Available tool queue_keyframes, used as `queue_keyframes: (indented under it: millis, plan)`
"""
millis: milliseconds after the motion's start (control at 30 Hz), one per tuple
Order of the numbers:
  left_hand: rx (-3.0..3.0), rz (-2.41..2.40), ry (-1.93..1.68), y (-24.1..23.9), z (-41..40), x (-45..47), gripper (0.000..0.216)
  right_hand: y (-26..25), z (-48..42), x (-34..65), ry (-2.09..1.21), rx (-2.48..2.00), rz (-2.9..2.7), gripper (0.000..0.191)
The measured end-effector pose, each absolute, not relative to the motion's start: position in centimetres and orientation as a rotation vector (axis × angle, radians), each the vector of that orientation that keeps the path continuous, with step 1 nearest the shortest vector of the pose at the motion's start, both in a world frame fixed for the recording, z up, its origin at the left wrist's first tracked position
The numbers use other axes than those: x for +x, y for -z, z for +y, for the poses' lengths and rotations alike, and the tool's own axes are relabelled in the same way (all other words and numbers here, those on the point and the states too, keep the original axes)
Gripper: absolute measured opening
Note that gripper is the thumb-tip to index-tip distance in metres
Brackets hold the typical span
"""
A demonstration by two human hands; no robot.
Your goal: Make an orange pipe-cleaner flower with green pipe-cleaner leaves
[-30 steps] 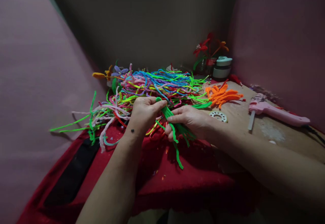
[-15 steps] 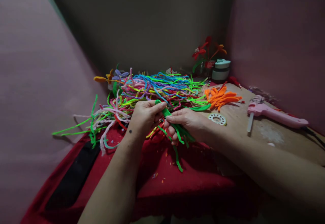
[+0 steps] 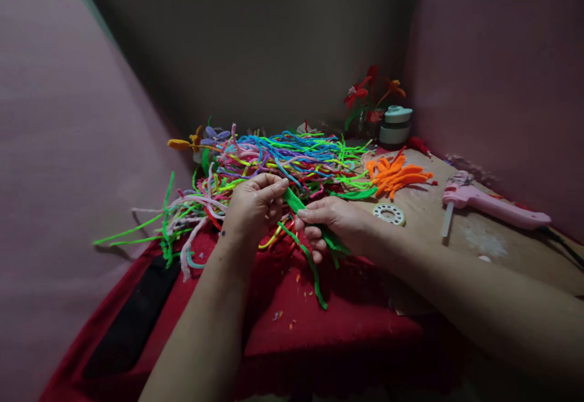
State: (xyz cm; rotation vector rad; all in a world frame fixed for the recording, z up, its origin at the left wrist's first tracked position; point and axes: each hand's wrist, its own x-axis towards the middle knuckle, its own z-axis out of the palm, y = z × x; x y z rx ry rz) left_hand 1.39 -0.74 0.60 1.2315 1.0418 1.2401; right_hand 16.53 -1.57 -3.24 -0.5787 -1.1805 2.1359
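Two hands on one green bundle (image 3: 294, 200) of fuzzy stems, held up in front of the multicolour pile (image 3: 287, 154), above the red cloth (image 3: 328, 332). Your left grip (image 3: 255, 204): thumb and forefinger pinching its upper end. Your right grip (image 3: 335, 222): thumb over the middle, other fingers curled under, pinching it. Bundle slants down to your right; the lower end pokes out below your right palm, partly hidden. One green strand (image 3: 316, 277) dangles loose over the cloth.

Behind your hands, yellow and red loops (image 3: 269, 241) lie on the cloth; can't tell what they belong to. Right side of the desk (image 3: 431, 222): orange stems (image 3: 396, 177) next to the pile, white holed ring (image 3: 389, 214) near your right wrist, pink glue gun (image 3: 497, 204) farther right. Lidded jar (image 3: 396, 127) at the back, beside red flowers (image 3: 358, 93). Flat black item (image 3: 132, 320) front left, on the cloth.
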Motion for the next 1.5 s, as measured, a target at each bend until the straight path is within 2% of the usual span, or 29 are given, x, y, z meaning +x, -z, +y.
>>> queue_keyframes:
  millis: [233,433,700,967,1233,1500]
  plan:
    - [1.483,1.342,-1.361,0.1,-0.3,1.7,0.019,3.7,-1.7,15.7,-1.996,-0.692,-1.221,0.02]
    - [1.809,1.569,-1.376,0.9,0.5,1.4,0.017,3.6,-1.8,15.8,-2.063,-0.742,-1.191,0.021]
    - [1.239,1.03,-1.208,0.4,0.3,0.6,0.02,4.2,-1.7,15.8,-2.028,-0.697,-1.205,0.023]
    - [1.271,0.88,-1.149,0.3,0.5,-0.4,0.024,4.3,-1.8,15.8,-2.02,-0.665,-1.227,0.023]
    - [1.351,0.931,-1.155,0.4,0.7,-0.6,0.022,4.5,-1.7,15.7,-2.037,-0.604,-1.298,0.027]
    - [1.347,1.17,-1.438,0.6,0.5,1.3,0.02,4.8,-2.0,15.5,-1.943,-0.601,-1.245,0.026]
